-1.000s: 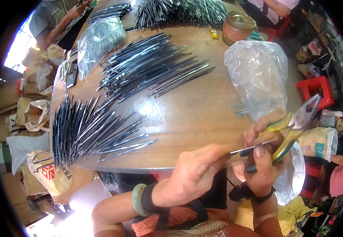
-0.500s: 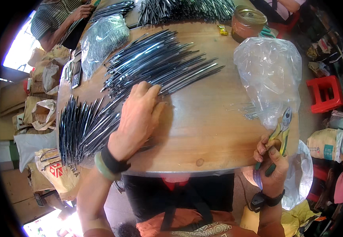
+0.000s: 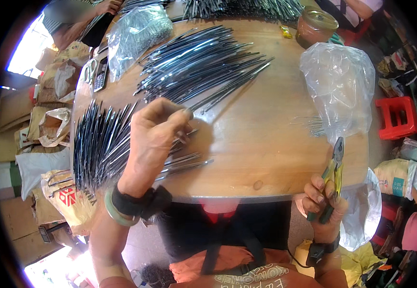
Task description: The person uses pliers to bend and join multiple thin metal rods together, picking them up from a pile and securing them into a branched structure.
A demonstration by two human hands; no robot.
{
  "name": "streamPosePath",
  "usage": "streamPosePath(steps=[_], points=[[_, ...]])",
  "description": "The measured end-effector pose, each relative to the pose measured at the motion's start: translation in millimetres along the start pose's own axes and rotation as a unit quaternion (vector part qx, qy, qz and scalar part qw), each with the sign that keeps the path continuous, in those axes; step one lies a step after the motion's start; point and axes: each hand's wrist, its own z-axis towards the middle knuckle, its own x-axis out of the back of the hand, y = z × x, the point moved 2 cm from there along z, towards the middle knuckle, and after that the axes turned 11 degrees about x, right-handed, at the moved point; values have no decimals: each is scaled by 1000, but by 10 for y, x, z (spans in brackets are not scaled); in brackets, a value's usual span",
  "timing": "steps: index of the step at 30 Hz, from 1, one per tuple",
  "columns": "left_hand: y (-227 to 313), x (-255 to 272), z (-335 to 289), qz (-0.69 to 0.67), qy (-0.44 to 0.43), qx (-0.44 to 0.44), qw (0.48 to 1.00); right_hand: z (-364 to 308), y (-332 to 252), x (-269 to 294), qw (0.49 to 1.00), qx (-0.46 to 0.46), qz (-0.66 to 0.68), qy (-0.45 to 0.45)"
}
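Note:
My left hand [image 3: 153, 141] is closed, its thumb and fingertips pinching the near ends of a few thin dark strips [image 3: 239, 80]. These strips point away to the right, beside a large pile of similar strips [image 3: 189, 62]. A second pile of strips [image 3: 95, 144] lies left of my left wrist, and several loose ones poke out to the right beneath that hand. Near the table's right front edge, my right hand [image 3: 326, 199] grips a pair of pliers [image 3: 334, 173] by the dark green and yellow handles. The pliers' jaws point upward, and they hold nothing that I can see.
A clear plastic bag [image 3: 338, 86] lies at the right beside thin wire pieces [image 3: 316, 126]. Another filled bag [image 3: 136, 38], a phone [image 3: 101, 74] and scissors [image 3: 90, 71] are at the left. Farther back stands a round container [image 3: 316, 29]. A red stool [image 3: 396, 117] is on the floor.
My left hand has turned and drawn back slightly toward me, with the pinched strips swung apart from the pile. The pliers in my right hand stand more upright. The whole view has shifted slightly.

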Motion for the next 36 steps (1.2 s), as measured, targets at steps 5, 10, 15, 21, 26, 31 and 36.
streamPosePath(steps=[5,10,15,21,26,31,36], points=[[-212,-47,-662,-293,17,176,940,-62,99,-119,995,29,-89,24],[-474,-336,-1219,-487,-145,264,820,67,-82,-312,971,44,-234,19],[-697,-576,-1285,-495,-273,277,777,174,-384,-393,809,247,-523,-107],[-764,-545,-1347,-231,-122,199,944,134,-387,-531,674,241,-675,-179],[-826,-532,-1310,-171,-110,176,963,135,-312,-571,605,252,-729,-199],[-819,-546,-1311,-167,-124,208,956,119,-338,-570,597,241,-737,-208],[-797,-573,-1313,-106,-214,237,942,225,-13,-711,511,265,-771,-271]])
